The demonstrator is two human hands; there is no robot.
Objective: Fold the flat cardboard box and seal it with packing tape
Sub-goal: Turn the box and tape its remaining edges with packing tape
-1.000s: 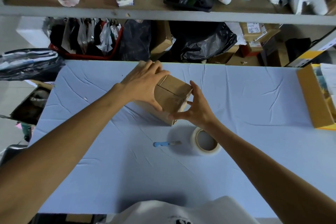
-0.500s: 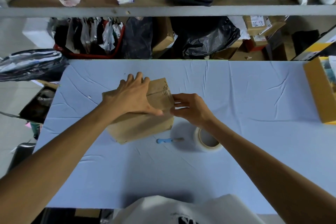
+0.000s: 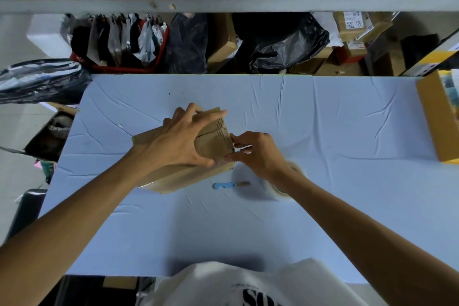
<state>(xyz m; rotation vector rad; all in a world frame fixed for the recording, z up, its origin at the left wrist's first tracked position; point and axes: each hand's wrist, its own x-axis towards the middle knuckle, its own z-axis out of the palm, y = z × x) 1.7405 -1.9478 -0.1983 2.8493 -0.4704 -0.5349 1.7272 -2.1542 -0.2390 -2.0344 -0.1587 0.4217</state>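
From our head camera we see the cardboard box point(image 3: 211, 141) lying on its side near the middle of the blue table point(image 3: 347, 131). Our left hand point(image 3: 173, 141) lies spread flat on top of the box and presses it down. Our right hand point(image 3: 255, 154) is at the box's right end, with the fingers pressed together on the end flaps, pinching the edge there. We think the box is light and empty, so it could slide on the smooth table if we push too hard. The cardboard looks stiff along the walls but bendy at the flaps, so the best place to hold is flat on top and at the corners. The roll of packing tape point(image 3: 285, 186) sits just behind our right wrist, and the wrist hides most of it. A small blue tool point(image 3: 224, 185) lies near the box, and we cannot tell what it is. We also cannot see if any tape is already on the box.
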